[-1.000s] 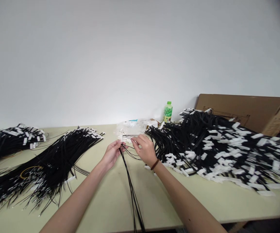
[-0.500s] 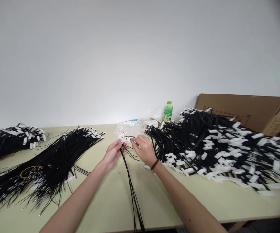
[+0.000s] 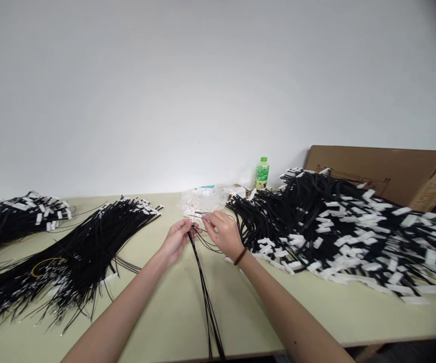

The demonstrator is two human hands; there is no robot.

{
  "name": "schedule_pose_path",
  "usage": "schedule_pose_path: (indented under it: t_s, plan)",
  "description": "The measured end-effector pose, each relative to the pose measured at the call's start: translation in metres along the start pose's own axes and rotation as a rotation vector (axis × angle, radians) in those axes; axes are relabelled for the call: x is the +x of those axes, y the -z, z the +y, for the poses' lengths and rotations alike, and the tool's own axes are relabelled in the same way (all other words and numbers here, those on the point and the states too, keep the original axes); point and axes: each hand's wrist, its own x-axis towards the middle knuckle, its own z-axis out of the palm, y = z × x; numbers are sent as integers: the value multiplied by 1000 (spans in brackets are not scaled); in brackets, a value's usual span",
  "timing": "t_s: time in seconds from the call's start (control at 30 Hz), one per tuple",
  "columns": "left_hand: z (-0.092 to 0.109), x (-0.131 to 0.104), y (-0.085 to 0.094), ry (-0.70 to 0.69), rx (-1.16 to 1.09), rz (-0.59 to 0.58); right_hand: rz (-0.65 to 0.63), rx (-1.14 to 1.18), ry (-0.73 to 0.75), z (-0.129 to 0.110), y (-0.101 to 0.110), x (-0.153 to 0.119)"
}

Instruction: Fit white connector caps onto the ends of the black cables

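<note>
Barely anything has moved since the earlier frame: the right hand [image 3: 223,234] has edged nearer the left hand [image 3: 177,241], narrowing the gap between their fingertips. Both are just on the near side of the clear plastic bag [image 3: 201,199]. Left thumb and fingers are closed around the upper part of a black cable bundle [image 3: 200,275], which trails from them away from the bag to the near table edge. At the top of that grip shows a small white piece [image 3: 193,220], perhaps a connector, too small to make out. Right thumb and forefinger are pinched together, seemingly on a thin black wire [image 3: 199,217].

These strands should be light and limp, springy enough to splay, and smooth enough to slide between fingers. A hold close to the white end would steady them best; single wires call for a fingertip pinch near their tips, without sharp bending. More cables [image 3: 297,217] lie heaped right of the bag.
</note>
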Motion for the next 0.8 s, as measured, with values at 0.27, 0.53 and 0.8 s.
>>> schedule_pose_path:
  t_s: [0.27,0.53,0.8]
  plan:
    - [-2,2,1,-7,14,-10,-15,-6,13,0,-1,-1]
    - [-3,0,1,-10,26,-28,-40,-13,14,0,-4,-3]
    - [-4,1,0,-16,31,-34,-69,-12,11,-1,-4,-3]
